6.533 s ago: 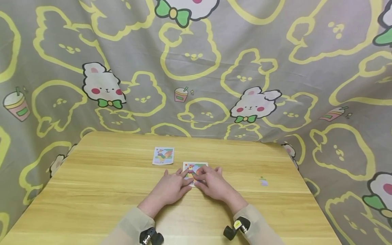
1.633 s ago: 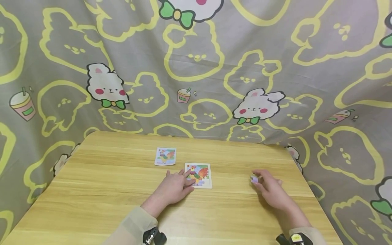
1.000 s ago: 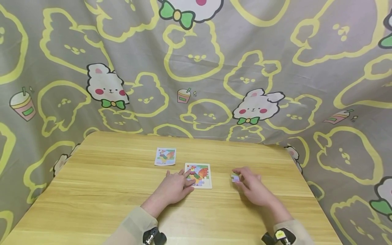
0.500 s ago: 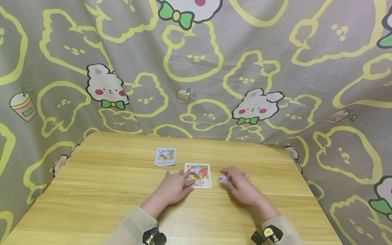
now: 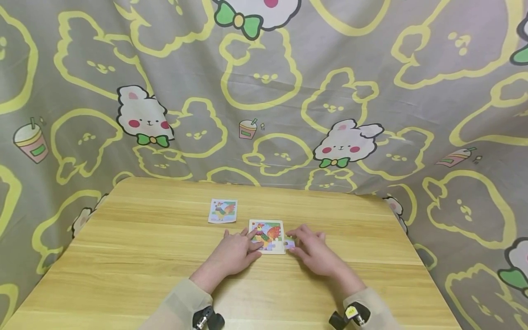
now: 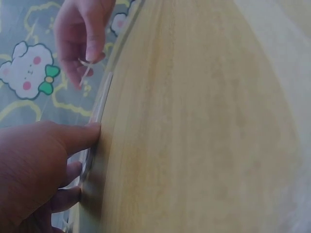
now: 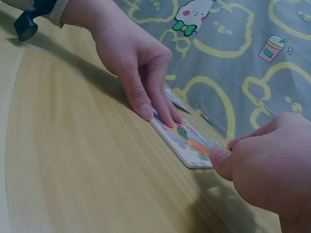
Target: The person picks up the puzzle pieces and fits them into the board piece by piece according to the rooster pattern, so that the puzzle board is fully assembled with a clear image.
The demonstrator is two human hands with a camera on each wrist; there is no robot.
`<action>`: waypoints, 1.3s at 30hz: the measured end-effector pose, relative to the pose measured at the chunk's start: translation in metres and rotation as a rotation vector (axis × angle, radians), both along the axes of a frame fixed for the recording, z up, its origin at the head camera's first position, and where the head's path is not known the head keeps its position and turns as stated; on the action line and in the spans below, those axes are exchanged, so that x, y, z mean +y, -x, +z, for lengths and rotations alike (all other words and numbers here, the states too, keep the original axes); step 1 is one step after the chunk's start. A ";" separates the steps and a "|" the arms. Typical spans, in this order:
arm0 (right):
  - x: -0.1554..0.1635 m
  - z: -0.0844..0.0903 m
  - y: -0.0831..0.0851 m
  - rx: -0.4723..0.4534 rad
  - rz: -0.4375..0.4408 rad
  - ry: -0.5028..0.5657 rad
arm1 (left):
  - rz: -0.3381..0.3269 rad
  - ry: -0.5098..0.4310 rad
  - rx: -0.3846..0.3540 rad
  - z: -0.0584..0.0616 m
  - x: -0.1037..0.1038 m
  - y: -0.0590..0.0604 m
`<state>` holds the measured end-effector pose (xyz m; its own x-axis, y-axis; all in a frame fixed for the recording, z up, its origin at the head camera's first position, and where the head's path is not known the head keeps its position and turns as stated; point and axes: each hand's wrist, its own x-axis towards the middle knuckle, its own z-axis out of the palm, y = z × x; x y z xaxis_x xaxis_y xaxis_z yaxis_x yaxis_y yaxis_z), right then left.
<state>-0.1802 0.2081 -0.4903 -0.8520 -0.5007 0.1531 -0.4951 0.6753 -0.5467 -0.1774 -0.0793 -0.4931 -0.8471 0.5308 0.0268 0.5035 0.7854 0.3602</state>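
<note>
On the table lies a small square jigsaw puzzle board (image 5: pixel 278 247) with a rooster picture and a pale frame. Its lower right corner shows bare white. My left hand (image 5: pixel 233 252) rests on the board's left side, fingers extended over the picture; in the right wrist view its thumb (image 7: pixel 143 110) touches the near edge. With thumb and fingertips, my right hand (image 5: pixel 316 253) pinches a purple and green puzzle piece (image 5: pixel 290 244) at the board's right edge. That piece appears thin and tilted in the left wrist view, above the table.
A paper card (image 5: pixel 223 211) with the same rooster picture lies behind and left of the board. The wooden table (image 5: pixel 165 256) reaches back to a grey patterned curtain (image 5: pixel 280 59). Each forearm carries a black wrist device.
My right hand has left the board, picked up the loose piece at the right of the table and carried it left to the board's edge. My left hand has stayed on the board.
</note>
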 end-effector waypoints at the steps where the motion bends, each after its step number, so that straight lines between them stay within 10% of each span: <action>1: -0.001 -0.001 0.000 0.000 -0.001 -0.001 | 0.000 0.001 0.000 0.000 0.000 0.000; 39: -0.032 -0.008 0.005 0.053 0.020 -0.118 | -0.011 0.001 0.021 0.002 0.000 0.000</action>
<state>-0.1848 0.1761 -0.4988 -0.8340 -0.5345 0.1368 -0.5351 0.7231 -0.4369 -0.1778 -0.0791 -0.4911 -0.8405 0.5400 0.0440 0.5195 0.7802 0.3483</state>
